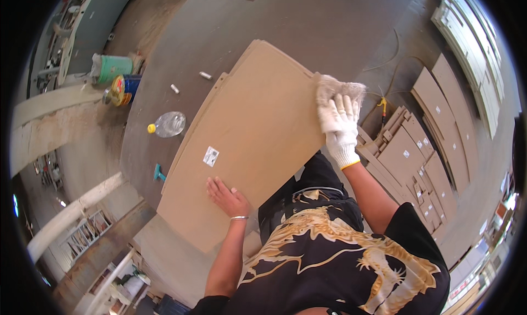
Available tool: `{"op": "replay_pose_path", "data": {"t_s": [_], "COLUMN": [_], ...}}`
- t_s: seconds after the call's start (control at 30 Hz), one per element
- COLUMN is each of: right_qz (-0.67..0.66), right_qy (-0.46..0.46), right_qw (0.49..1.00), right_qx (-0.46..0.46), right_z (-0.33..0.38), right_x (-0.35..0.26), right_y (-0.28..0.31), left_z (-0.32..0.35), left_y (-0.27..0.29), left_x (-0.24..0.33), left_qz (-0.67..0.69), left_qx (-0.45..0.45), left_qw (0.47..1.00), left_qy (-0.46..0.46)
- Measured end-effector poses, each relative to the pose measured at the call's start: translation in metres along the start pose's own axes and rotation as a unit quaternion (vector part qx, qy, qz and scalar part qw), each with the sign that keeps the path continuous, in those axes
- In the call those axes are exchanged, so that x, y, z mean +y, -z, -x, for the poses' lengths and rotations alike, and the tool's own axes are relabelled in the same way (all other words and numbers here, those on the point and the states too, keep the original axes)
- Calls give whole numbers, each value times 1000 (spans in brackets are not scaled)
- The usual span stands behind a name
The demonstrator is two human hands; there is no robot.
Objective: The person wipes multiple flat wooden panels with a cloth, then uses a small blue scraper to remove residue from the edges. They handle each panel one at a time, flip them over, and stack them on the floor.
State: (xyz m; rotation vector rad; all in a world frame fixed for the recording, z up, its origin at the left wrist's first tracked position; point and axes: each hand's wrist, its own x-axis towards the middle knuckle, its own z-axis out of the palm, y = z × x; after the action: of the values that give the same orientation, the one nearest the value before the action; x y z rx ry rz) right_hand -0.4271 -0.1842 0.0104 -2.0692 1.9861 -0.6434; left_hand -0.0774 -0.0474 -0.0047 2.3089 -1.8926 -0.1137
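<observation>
A large tan panel (258,117) lies slantwise on the table in front of me, with the edges of more panels showing beneath its far and left sides. A white label (211,156) is stuck on it. My left hand (226,197), bare with a bracelet at the wrist, rests flat near the label with its fingers spread. My right hand (341,120) wears a white knitted glove with a yellow cuff edge. Under its fingers is a fluffy greyish-beige cloth (351,90), held at the panel's far right edge and partly overhanging it.
Left of the panel on the brown table (181,35) are a clear bottle (170,124) with a yellow cap, a teal scraper-like tool (159,172) and two small white pieces. A yellow air gun (383,103) hangs by labelled panel stacks (406,150). Buckets (112,68) stand at the left.
</observation>
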Motion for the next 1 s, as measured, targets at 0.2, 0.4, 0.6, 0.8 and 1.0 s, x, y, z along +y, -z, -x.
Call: {"op": "replay_pose_path", "data": {"t_s": [0.2,0.4,0.6,0.8,1.0], "right_qz": [-218,-137,181,-20,-101], "right_qy": [-78,-151,-23,-35,278], "right_qw": [973,979,980,989,950], "right_qx": [-13,1,74,-144,-102], "right_z": [10,-45,-118,-215,-89], "right_x": [-4,57,-42,-130,-165], "right_y": [-12,-36,-94,-114,-69], "left_z": [2,0,-1,3,4], "left_y": [2,7,11,11,11], "left_x": [-1,-1,-2,-6,-9], "left_qz": [-1,16,18,7,21], "left_qx": [-30,-52,-79,-80,-85], "left_qw": [999,998,996,997,996], "left_qy": [35,34,33,10,19]}}
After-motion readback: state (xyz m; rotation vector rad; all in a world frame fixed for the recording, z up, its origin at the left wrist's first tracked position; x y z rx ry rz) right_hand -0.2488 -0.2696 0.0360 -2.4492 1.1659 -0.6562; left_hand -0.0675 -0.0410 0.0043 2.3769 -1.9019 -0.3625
